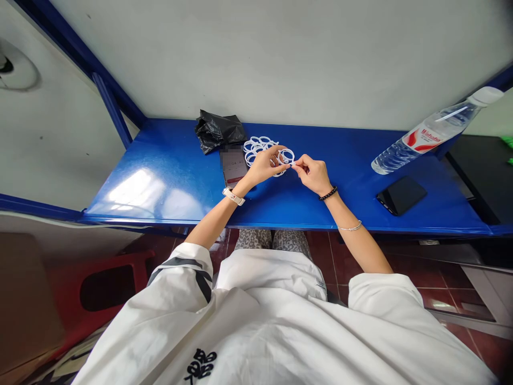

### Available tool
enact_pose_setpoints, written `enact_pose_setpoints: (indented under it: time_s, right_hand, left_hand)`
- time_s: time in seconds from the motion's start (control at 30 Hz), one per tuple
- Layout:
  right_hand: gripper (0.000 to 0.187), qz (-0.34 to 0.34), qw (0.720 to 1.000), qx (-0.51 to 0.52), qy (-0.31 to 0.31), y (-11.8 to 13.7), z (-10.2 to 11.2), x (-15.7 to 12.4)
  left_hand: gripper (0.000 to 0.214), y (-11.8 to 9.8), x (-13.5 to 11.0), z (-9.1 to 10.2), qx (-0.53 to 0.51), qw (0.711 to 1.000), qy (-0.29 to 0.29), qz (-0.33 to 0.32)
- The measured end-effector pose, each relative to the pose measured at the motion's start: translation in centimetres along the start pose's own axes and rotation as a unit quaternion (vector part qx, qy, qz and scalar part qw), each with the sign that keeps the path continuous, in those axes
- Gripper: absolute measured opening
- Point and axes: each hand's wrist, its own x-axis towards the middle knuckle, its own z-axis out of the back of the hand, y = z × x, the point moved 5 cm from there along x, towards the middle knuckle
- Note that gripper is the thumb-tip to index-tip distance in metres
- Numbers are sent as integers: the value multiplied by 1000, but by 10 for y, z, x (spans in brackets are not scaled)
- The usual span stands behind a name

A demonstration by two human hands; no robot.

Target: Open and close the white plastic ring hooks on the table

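Observation:
Over the blue table (184, 160), my left hand (262, 166) grips a thin white ring (287, 150) between thumb and fingers. My right hand (315, 174) is closed in a pinch at the ring's lower right edge, and the fingertips of both hands nearly meet there. Whatever small part lies between the right fingertips is too small to make out. Behind and partly under my left hand lies a heap of similar white rings (256, 141), some of it hidden by the hand.
A phone (234, 167) with a lit screen lies beside the left hand, in front of a crumpled black plastic bag (220, 128). To the right are a dark phone (402, 195) and a water bottle (427, 136). A pale wall (280, 59) rises behind the table.

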Motion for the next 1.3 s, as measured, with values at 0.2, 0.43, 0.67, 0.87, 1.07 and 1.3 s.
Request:
enact_pose_setpoints:
  time_s: [0.2,0.43,0.67,0.87,1.07,1.3]
  right_hand:
    - [28,-5,1000,-20,1,1,1,0]
    - [29,-5,999,-34,4,0,1,0]
    - [24,-7,999,-34,8,0,0,0]
    - [25,0,999,-41,13,0,0,0]
    - [24,1,999,-35,16,1,-1,0]
    - [22,-5,999,-30,22,1,-1,0]
  left_hand:
    - [62,-2,-1,1,-2,1000,2,-3]
    - [60,-5,-2,2,0,1000,1,-17]
    - [60,-10,-3,3,1,1000,0,-26]
    - [58,-9,-3,3,-23,1000,-4,-16]
    - [61,-7,-3,2,-34,999,1,-5]
    - [63,-7,-3,1,-49,999,2,-4]
